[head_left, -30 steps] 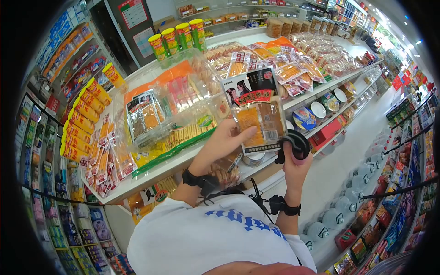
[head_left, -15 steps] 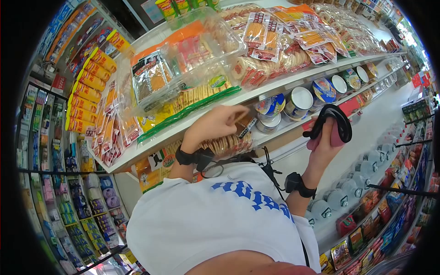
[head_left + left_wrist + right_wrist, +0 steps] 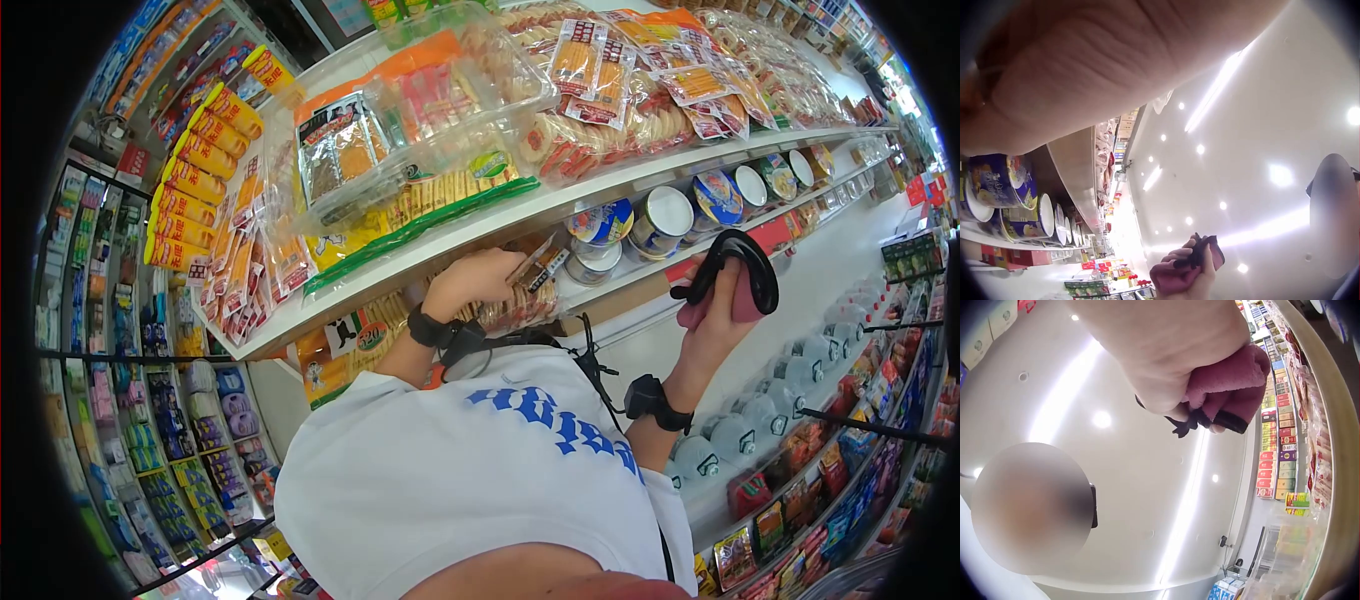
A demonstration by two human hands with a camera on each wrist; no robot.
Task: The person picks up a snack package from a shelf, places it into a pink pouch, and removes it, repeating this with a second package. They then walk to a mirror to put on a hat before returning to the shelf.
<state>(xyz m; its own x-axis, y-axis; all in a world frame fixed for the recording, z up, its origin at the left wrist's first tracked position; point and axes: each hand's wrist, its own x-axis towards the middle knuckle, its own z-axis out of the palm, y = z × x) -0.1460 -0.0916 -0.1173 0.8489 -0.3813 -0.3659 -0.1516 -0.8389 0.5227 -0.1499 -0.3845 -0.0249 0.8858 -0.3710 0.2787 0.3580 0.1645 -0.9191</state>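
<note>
At the lower shelf just under the counter's front edge, my left hand (image 3: 472, 284) pinches a flat snack packet (image 3: 532, 258), seen nearly edge-on. Beside it on that shelf lies another packet with a black, white-lettered strip (image 3: 546, 268). In the left wrist view the hand fills the upper left and its fingertips are hidden. Out over the aisle, my right hand (image 3: 714, 312) grips a bundled pink fleecy cloth item (image 3: 1229, 381) with black trim (image 3: 768, 272). The fingers curl round this bundle in the right wrist view.
Several white-lidded tubs (image 3: 668, 212) stand right of my left hand. Above it, the counter (image 3: 440, 240) carries a clear plastic box (image 3: 520, 80), bagged snacks and yellow canisters (image 3: 205, 160). Water jugs (image 3: 735, 435) line the aisle floor at right.
The packet has gone from in front of me, face up, down to the lower shelf in my left hand. My right hand has moved right with the pink cloth item, away from the packet.
</note>
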